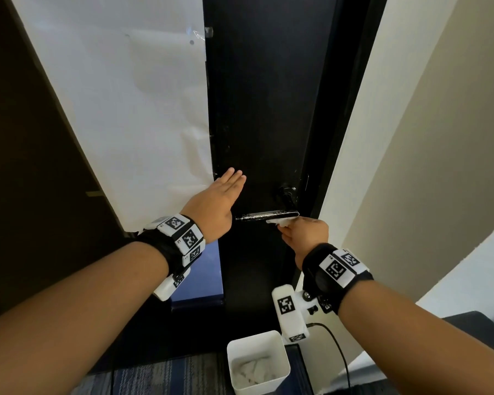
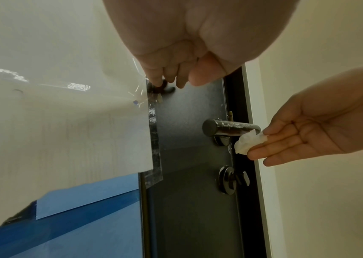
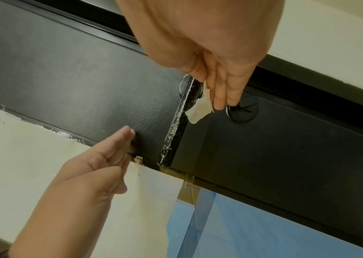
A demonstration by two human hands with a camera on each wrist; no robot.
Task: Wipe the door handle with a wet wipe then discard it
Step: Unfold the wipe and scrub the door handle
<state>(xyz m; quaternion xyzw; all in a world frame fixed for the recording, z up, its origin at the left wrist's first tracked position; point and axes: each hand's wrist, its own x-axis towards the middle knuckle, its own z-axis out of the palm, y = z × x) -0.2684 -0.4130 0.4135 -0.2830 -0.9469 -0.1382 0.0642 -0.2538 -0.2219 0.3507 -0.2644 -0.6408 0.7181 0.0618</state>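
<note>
A dark lever door handle [image 1: 267, 216] sticks out of the black door [image 1: 265, 109], with wet streaks along its bar [image 3: 174, 127]. My right hand [image 1: 285, 229] pinches a crumpled white wet wipe [image 1: 278, 222] between thumb and fingers, against the underside of the handle near its pivot end. In the left wrist view the wipe [image 2: 248, 143] touches the handle [image 2: 231, 128] from below. My left hand [image 1: 231, 181] lies flat on the door, left of and above the handle, fingers straight.
A white square bin [image 1: 251, 337] with used wipes inside stands on the floor below the handle. A round thumb-turn lock [image 2: 233, 179] sits under the handle. White paper [image 1: 120, 109] is taped beside the door; the pale wall [image 1: 411, 138] is right.
</note>
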